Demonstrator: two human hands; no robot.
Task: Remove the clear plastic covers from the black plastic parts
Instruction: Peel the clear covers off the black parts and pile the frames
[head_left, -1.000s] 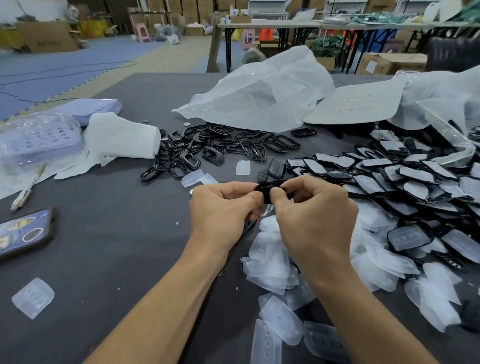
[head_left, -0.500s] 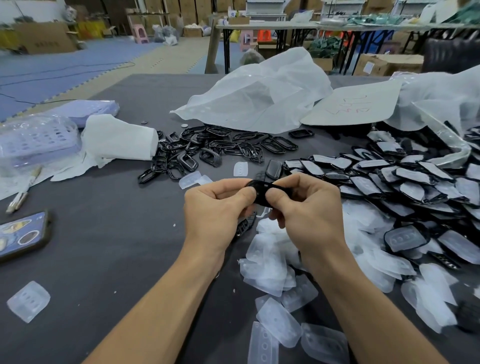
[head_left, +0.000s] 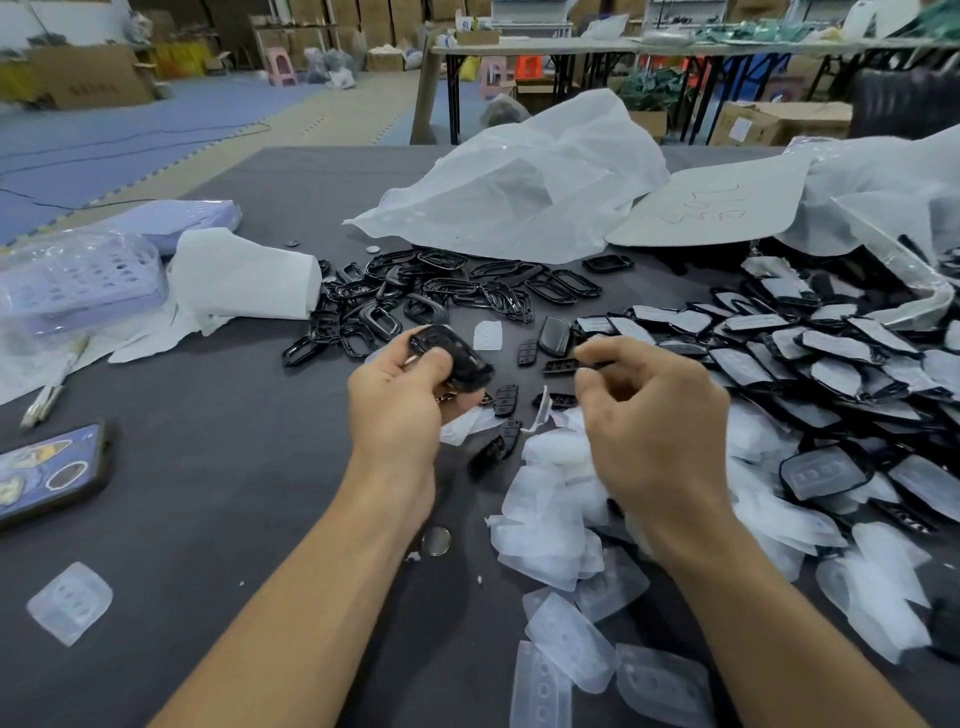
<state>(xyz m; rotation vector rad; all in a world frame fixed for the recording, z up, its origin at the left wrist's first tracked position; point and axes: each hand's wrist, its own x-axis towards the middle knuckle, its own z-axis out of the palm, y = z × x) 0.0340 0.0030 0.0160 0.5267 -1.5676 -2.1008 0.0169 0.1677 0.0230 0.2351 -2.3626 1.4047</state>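
The grip of the left hand is pinching a black key-fob shell. The thumb presses on its upper face and the fingers curl beneath, holding it up off the counter, probably so the other hand can work at it. No clear cover shows on that shell from this angle.

The right hand hovers just beside it with curled fingers, its index tip and thumb drawn close at a small black button strip. I cannot tell whether its grip pinches that strip or the strip simply lies on the counter behind.

The sorting explains the layout. Parts still wearing their covers are heaped in the covered pile on the right, within easy reach of the right hand. Stripped black frames are gathered beyond the hands. The peeled clear covers lie dropped directly under the working spot, which saves any carrying.

Judging by the size of the covered pile, much of the task remains. A phone lies at the left edge, well apart from the work.
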